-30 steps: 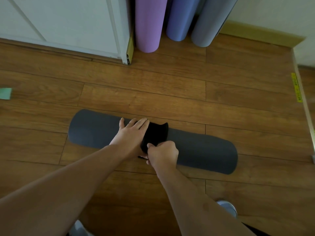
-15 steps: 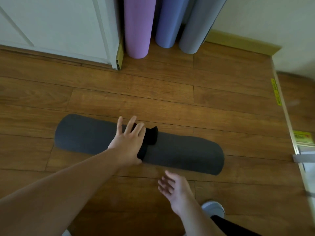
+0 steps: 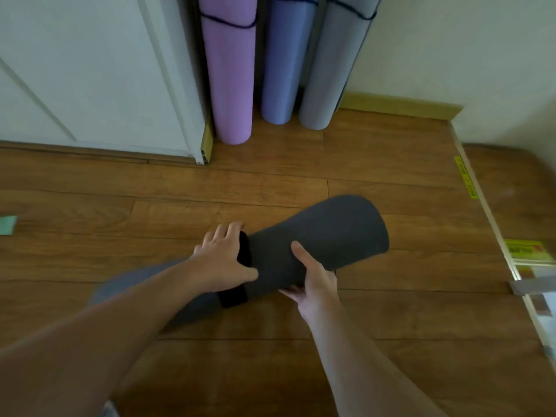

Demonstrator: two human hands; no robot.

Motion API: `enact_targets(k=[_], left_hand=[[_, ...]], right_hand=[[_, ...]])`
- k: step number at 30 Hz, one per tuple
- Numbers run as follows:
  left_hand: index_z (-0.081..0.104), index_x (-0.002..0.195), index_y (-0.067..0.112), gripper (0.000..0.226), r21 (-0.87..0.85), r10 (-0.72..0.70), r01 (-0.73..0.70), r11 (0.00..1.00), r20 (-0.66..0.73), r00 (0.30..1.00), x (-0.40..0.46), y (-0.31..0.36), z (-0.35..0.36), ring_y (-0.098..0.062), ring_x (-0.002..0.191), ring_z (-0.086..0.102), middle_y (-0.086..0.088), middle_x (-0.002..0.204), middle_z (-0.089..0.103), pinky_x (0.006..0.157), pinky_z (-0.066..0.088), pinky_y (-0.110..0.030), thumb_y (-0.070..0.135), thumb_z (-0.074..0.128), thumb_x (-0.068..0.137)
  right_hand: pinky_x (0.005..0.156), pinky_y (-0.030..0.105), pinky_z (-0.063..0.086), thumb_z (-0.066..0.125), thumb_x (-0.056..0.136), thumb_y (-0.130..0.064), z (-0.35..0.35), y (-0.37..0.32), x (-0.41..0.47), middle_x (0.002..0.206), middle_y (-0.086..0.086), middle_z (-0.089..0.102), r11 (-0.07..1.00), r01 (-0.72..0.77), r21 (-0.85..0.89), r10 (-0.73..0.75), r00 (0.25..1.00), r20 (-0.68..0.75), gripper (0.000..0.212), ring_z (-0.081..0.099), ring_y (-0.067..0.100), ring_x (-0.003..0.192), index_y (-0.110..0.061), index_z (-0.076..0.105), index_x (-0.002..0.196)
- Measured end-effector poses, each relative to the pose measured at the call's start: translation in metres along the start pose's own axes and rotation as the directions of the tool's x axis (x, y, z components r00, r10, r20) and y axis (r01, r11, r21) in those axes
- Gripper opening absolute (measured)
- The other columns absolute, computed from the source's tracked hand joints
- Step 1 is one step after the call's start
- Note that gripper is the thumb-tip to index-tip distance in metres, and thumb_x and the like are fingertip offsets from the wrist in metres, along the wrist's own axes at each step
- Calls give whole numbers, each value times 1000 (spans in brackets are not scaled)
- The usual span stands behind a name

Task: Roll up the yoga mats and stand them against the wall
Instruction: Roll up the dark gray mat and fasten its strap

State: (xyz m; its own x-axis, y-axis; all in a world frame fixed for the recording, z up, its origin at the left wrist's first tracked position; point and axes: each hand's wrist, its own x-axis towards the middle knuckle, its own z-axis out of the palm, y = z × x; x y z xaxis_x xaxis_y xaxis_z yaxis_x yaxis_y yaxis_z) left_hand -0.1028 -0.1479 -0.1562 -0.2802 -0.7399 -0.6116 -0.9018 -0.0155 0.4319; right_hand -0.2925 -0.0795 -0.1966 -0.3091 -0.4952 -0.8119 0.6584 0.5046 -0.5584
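Both hands (image 3: 224, 261) grip grey mat (image 3: 328, 236) — its near end seems arm-hidden.

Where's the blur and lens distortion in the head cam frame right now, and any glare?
Head view: motion blur smears the dark grey mat, worst at its near end under the left hand, and the right edge of the frame; the right hand is fairly sharp. Wide-angle bending curves the floor strip on the right. Lighting is soft and dim, with no hard glare on the floor.
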Motion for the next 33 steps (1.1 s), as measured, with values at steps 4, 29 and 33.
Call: enact_targets(k=[4,29,33], left_hand=[[6,165,33,123,-104,56,-66,992,-96,994,-41,31,-66,-31,149,33,0,167,21,116,43,-52,59,86,75],[37,143,41,100,-475,254,-568,672,-573,779,-228,98,-148,22,109,55,23,129,60,82,49,-5,34,99,65],[54,131,37,52,-593,170,-560,579,-583,794,-227,116,-155,14,98,65,18,120,69,76,50,-6,46,79,87]], right_hand=[[94,63,60,105,58,-26,41,-58,-60,130,-9,71,914,366,-175,-319,916,244,97,68,24,119,-39,53,138],[109,18,41,92,72,-11,45,-166,-278,143,-43,45,-21,922,-386,-533,316,784,123,42,-16,133,-61,17,156],[123,19,28,80,84,-27,52,-176,-289,171,-24,15,-325,864,-385,-455,214,864,113,16,-9,154,-32,7,170]])
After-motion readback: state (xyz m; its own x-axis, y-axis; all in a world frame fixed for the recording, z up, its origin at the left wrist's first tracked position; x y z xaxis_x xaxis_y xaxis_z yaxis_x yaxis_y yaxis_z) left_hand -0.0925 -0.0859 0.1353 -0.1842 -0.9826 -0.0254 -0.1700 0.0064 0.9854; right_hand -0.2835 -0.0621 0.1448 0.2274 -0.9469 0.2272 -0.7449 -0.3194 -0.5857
